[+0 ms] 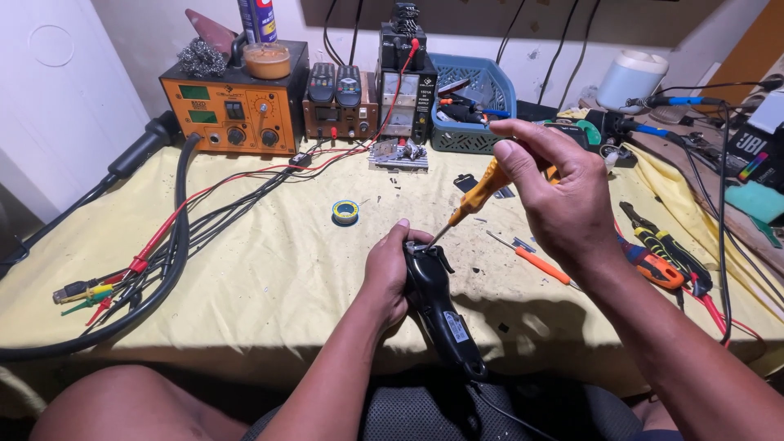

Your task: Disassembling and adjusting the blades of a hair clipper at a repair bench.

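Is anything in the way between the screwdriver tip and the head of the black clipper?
Nothing visible. The right hand holds the orange screwdriver with its tip down at the top of the clipper. The left hand grips the clipper from the side, thumb beside the tip, not under it.

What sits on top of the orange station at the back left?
On the orange station sit a steel-wool tip cleaner, a round orange tin and a spray can. The can's top is cropped out.
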